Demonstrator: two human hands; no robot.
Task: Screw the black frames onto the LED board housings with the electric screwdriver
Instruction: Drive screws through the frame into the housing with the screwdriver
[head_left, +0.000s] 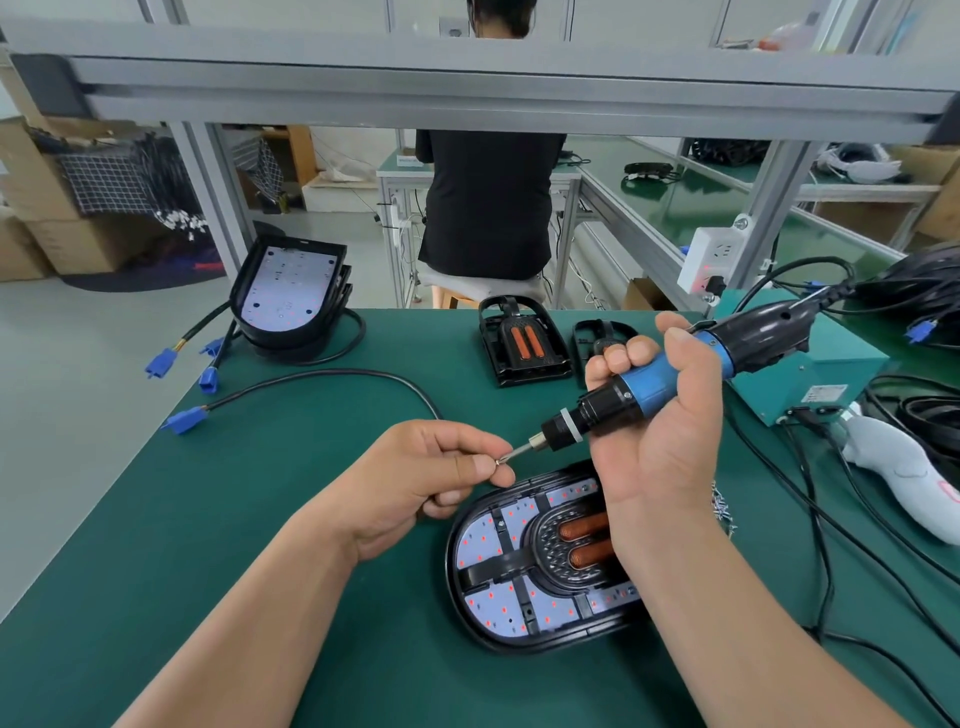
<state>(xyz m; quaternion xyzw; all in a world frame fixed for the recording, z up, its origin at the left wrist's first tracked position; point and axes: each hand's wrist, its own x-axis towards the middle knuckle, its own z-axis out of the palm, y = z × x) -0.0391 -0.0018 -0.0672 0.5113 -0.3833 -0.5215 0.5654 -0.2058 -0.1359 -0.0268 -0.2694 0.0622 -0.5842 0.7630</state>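
Right hand grips the electric screwdriver, left hand pinches a screw at its bit, above the framed LED board housing on the green mat.

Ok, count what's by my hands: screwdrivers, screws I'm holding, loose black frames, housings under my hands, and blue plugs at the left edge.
Electric screwdriver: 1
Held screw: 1
Loose black frames: 2
LED board housing: 1
Blue plugs: 4
Total: 9
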